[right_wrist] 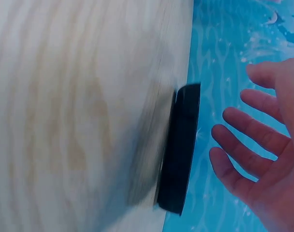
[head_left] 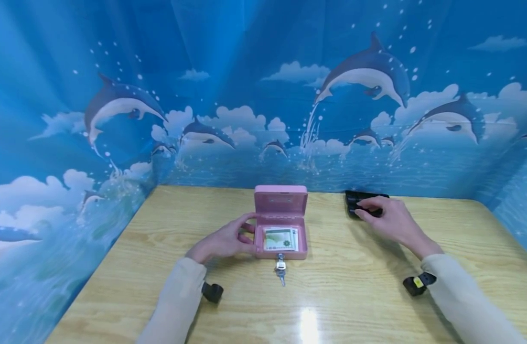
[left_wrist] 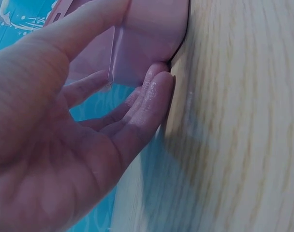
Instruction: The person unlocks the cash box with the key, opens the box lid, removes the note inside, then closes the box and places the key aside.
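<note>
A pink cash box (head_left: 280, 220) stands on the table with its lid raised. Green-and-white banknotes (head_left: 279, 240) lie inside it, and a small bunch of keys (head_left: 281, 271) hangs from its front lock. At the box's left wall is my left hand (head_left: 229, 237), thumb toward the front corner and index finger near the hinge; the fingertips touch the pink side in the left wrist view. To the right, a black tray (right_wrist: 180, 150) sits by the table's back edge. My right hand (head_left: 390, 220) hovers over it with fingers loosely bent and nothing between them.
The wooden table (head_left: 332, 291) spreads across the lower view. Behind it and at both sides hangs a blue curtain (head_left: 246, 67) printed with dolphins and clouds, close to the table's back edge. Dark wrist cameras sit at both sleeves.
</note>
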`<state>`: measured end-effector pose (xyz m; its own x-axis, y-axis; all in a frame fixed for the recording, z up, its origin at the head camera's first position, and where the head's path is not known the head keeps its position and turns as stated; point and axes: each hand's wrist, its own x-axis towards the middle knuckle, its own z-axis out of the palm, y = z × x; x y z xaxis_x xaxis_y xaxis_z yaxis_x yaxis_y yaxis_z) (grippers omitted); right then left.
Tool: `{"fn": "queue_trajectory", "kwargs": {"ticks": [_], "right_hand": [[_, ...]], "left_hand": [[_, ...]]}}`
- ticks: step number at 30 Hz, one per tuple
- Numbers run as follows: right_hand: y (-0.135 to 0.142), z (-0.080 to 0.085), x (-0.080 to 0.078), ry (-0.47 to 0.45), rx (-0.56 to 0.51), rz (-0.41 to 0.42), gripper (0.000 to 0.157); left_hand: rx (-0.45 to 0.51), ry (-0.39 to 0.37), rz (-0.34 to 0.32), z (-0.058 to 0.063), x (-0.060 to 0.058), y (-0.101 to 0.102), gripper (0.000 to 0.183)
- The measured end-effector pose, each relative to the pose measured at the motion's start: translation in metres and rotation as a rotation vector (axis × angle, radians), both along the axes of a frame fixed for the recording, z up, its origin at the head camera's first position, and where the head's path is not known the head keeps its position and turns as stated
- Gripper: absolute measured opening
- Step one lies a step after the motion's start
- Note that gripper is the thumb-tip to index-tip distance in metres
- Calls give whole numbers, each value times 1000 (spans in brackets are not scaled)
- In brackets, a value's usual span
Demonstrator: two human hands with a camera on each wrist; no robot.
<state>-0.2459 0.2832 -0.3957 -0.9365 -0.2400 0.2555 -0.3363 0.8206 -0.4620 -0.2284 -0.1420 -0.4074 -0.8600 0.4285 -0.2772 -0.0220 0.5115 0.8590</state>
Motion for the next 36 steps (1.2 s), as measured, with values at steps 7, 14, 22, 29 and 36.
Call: {"fn": "queue_trajectory", "kwargs": {"ticks": [7, 14, 22, 29, 36], "right_hand": [[-20, -5, 6, 59, -61, 85, 26], [-41, -11, 14, 37, -103, 146, 26], [-65, -11, 23, -27, -164, 188, 27], [-86, -8, 26, -50, -209, 226, 28], [-104, -8, 26, -56, -244, 266, 26]], "left_hand": [[-7, -4, 1, 0, -1, 0, 93], [9, -5, -11, 0, 0, -1, 93], [5, -7, -16, -1, -2, -3, 94], [-7, -12, -15, 1, -4, -2, 94], [3, -16, -17, 1, -4, -2, 93]]}}
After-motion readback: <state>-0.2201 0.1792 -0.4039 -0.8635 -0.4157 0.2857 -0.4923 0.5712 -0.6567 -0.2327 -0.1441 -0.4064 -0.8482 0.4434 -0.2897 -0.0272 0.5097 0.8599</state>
